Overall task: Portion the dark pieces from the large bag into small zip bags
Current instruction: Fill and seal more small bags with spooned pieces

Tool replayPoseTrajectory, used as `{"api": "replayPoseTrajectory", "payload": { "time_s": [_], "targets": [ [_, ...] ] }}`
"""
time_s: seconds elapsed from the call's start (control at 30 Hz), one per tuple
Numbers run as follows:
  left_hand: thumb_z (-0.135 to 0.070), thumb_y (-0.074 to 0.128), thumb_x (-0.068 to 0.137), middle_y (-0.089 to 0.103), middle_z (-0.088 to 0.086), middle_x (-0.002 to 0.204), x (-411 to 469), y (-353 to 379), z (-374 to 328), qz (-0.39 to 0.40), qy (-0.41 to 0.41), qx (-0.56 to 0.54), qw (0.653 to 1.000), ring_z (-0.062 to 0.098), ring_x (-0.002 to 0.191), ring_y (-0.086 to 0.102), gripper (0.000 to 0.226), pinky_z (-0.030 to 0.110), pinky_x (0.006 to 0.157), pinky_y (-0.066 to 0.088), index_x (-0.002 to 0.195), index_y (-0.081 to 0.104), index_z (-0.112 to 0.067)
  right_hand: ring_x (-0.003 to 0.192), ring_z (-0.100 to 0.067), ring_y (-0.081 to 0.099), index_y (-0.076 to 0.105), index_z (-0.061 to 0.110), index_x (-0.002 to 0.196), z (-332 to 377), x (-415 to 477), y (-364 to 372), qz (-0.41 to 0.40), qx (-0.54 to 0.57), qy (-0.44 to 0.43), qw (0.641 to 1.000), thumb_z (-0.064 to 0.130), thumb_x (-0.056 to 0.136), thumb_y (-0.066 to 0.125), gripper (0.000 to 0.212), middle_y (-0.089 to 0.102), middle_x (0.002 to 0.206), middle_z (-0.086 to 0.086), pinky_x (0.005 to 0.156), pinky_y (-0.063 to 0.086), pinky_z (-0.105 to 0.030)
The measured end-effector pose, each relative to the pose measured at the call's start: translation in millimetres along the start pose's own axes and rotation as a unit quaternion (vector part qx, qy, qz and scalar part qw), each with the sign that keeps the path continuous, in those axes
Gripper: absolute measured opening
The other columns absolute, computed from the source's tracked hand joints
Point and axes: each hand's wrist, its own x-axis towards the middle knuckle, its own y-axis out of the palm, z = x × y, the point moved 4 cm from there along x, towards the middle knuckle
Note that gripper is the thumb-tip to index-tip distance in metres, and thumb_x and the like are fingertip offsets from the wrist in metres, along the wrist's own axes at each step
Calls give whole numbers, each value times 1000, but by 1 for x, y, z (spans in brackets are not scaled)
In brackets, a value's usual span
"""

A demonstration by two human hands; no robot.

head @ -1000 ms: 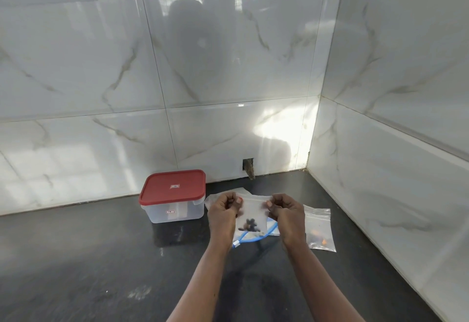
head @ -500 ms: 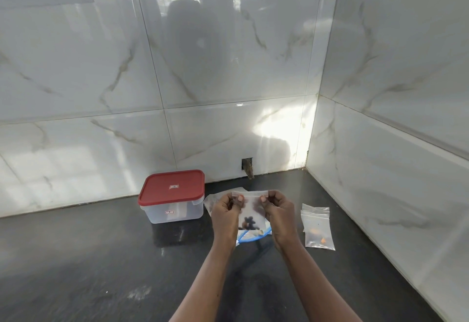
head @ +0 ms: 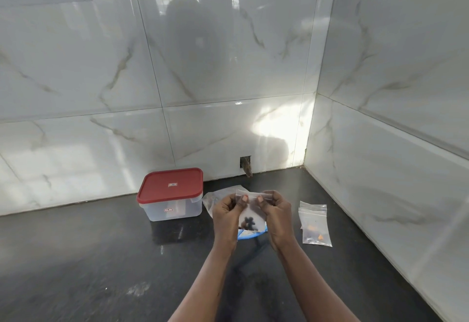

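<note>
Over the dark desk (head: 88, 258), close to the corner of the marble-look tiled wall (head: 228, 68), both hands are up holding one small zip bag (head: 250, 207) between them. The left hand (head: 225, 216) has its grip closed on the left side of the bag's top and the right hand (head: 276, 215) has the same on the right side. Fingers are curled in, and the thumbs sit close together on the front, just under the zip strip. So both grips are pinched on the plastic. The bag hangs upright, off the desk, with a little clump of dark pieces (head: 248, 223) down at its bottom.

Right behind and under the hands, the large bag (head: 215, 198) lies flat on the desk. It's clear plastic with a blue line (head: 253, 233) peeking out below the held bag. Can't tell how much is in it, the hands cover most of it.

Off to the right, apart from the hands, a small pile of zip bags (head: 314, 222) lies flat with a few orange and dark bits inside. On the left, just beside the large bag, sits a clear plastic box (head: 172, 211) with a red lid (head: 170, 184) on it, up near the back wall. There's a small rectangular hole (head: 245, 163) in the tile just above the desk, with something brownish poking out.
</note>
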Motion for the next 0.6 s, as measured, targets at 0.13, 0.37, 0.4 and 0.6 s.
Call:
{"api": "replayPoseTrajectory", "payload": {
  "time_s": [0.13,0.37,0.4,0.6],
  "targets": [
    [-3,54,92,57,9,65,-7,8,-4,15,-13,2,1000,3,41,56,13,14,39,45,79,57,-1,78,-22,64,62,16,73,0,-2,-1,-13,-12,6,1000,-2,86,63,21,66,82,-9,59,54,-15],
    [-7,59,89,64,11,73,-16,17,2,28,-17,-5,999,19,61,61,12,22,51,51,79,64,-9,75,-16,65,62,19,74,3,-2,-12,-56,-49,1,997,1,88,62,22,68,84,-8,55,50,-11],
    [-4,60,87,64,9,71,-18,18,1,40,-20,-6,999,13,55,62,10,18,47,50,79,64,-7,78,-17,65,63,20,75,2,-1,-14,-54,-57,0,997,3,87,63,21,68,85,-7,58,50,-12],
    [-4,63,85,56,5,62,-23,27,8,32,-28,-5,999,3,39,54,7,16,38,46,80,60,1,78,-21,66,66,10,77,-6,-4,-25,-5,8,41,999,2,84,66,10,68,81,-11,73,58,-30]
  ]
}}
